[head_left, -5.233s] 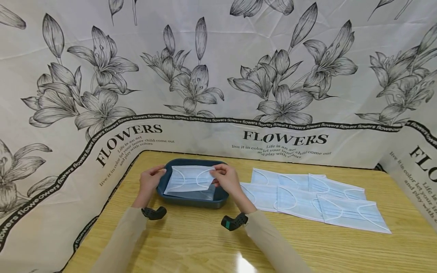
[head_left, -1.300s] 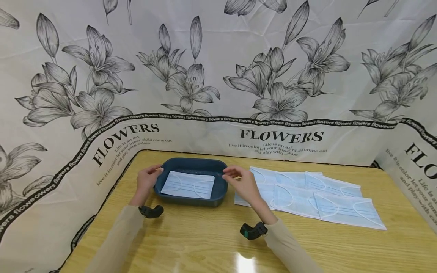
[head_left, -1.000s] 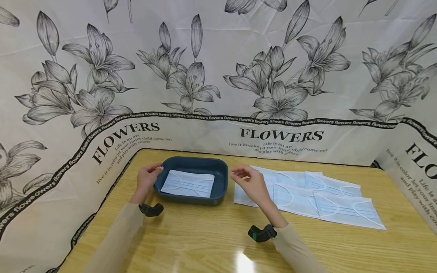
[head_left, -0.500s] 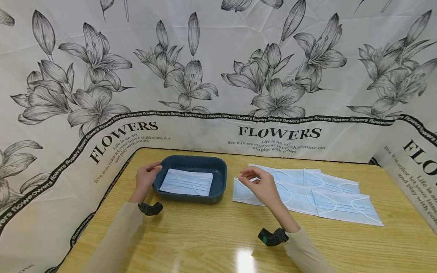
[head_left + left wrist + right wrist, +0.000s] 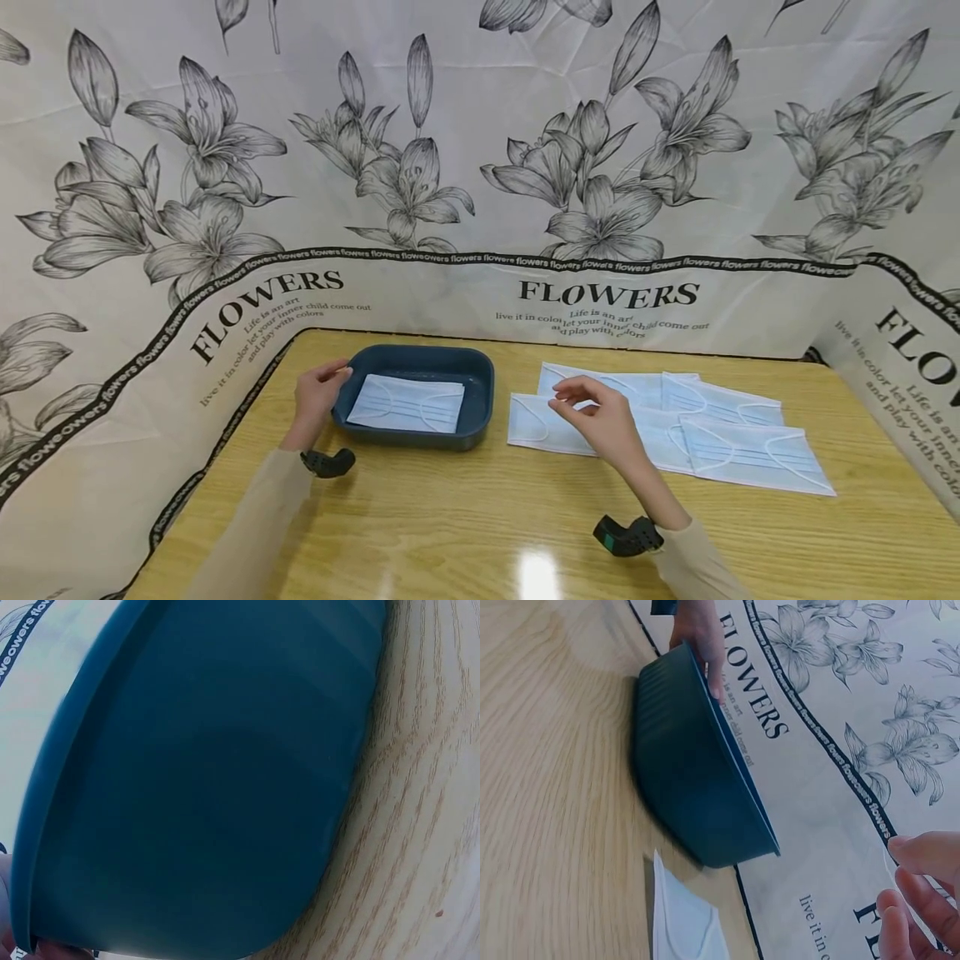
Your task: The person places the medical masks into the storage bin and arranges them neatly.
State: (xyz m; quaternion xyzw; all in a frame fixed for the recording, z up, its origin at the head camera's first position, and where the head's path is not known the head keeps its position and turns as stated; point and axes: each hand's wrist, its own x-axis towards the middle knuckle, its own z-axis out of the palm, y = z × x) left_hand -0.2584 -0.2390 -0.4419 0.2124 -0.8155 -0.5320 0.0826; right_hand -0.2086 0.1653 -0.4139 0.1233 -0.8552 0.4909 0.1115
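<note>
My left hand (image 5: pixel 315 400) pinches the left rim of a dark blue plastic tub (image 5: pixel 420 437); the left wrist view shows the tub's outer wall (image 5: pixel 210 780) close up. Pale blue face masks (image 5: pixel 407 404) lie flat in the tub, the top one with its ear loops showing. Above the left part of several spread-out masks (image 5: pixel 757 454) hovers my right hand (image 5: pixel 603 417), fingers loosely bent, with no mask held. In the right wrist view its fingertips (image 5: pixel 915 855) are apart from the mask (image 5: pixel 682 922) at the bottom.
The wooden table (image 5: pixel 450 517) carries the tub on the left and the overlapping masks on the right. A white flower-printed cloth (image 5: pixel 450 208) rises behind and at both sides. Black wrist devices (image 5: pixel 628 536) sit on both wrists.
Earlier my right hand held a mask over the tub; that mask now lies inside. The right hand has since moved right, over the spread masks. My left hand stays at the tub's rim.
</note>
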